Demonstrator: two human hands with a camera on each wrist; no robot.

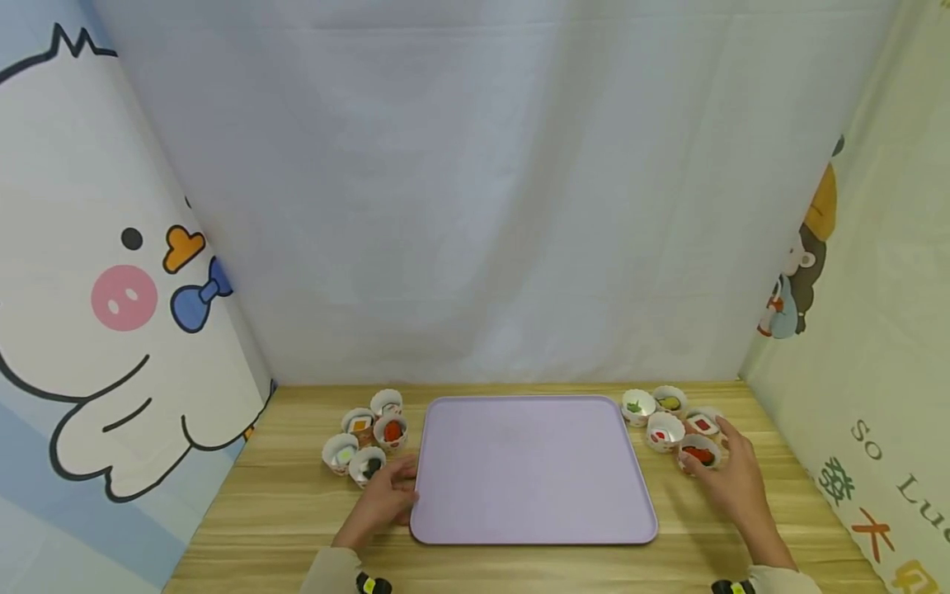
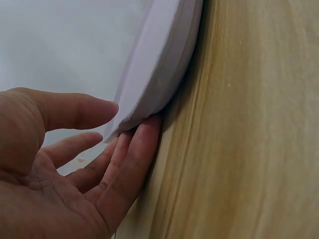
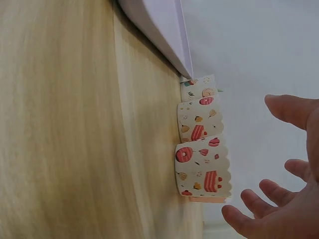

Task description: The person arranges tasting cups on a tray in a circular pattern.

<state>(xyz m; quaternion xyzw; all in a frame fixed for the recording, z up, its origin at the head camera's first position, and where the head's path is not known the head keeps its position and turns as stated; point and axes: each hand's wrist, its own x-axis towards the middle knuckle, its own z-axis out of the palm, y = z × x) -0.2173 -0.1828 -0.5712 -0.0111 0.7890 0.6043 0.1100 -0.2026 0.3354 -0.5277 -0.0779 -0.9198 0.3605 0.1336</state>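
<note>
A lilac rectangular tray (image 1: 531,470) lies flat on the wooden table. At its left edge is my left hand (image 1: 383,502); in the left wrist view several fingertips (image 2: 149,127) touch the underside of the rim, with the thumb beside the edge. My right hand (image 1: 735,483) hovers at the nearest cups on the right, thumb and fingers spread. Below it stands a paper baking cup (image 3: 203,167) with a scalloped rim and doughnut and cake prints. Something red lies inside that cup (image 1: 699,453). Behind it, another paper cup (image 1: 702,421) contains a red-and-white piece.
Several paper cups with small coloured contents cluster left of the tray, including one with an orange-red piece (image 1: 391,431) and one with a dark piece (image 1: 367,467). More cups, one holding green bits (image 1: 637,407), stand right of the tray. A white curtain (image 1: 475,206) hangs behind the table.
</note>
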